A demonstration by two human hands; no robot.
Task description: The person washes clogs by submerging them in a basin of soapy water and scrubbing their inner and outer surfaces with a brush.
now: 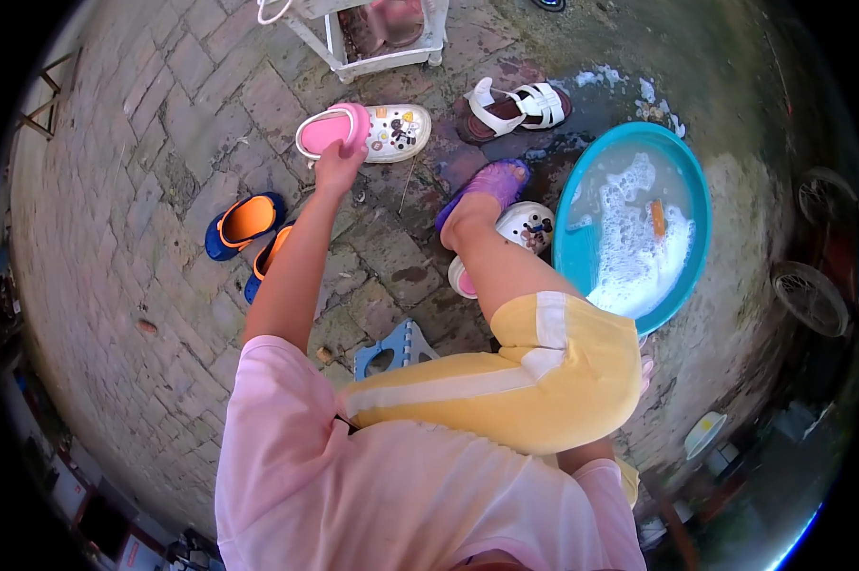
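Note:
Out ahead on the paving, my left hand (339,169) is closed on a white clog (398,132) with a pink inside and several charms on its toe. My fingers are at its pink heel end. The right arm passes behind my yellow-trousered leg, and my right hand is hidden. A matching white clog (527,226) lies partly behind my shin. My foot, in a purple shoe (494,183), stands beside it. Two blue clogs (222,238) with orange linings are left of my forearm. A white-strapped sandal (520,109) lies farther ahead.
A teal basin (702,205) of sudsy water, with an orange-brown thing (658,218) in it, stands right. A white rack (391,65) holding pinkish shoes is ahead. A blue plastic stool (391,350) is partly under my leg. Wheels (810,298) show at far right. Foam wets the ground.

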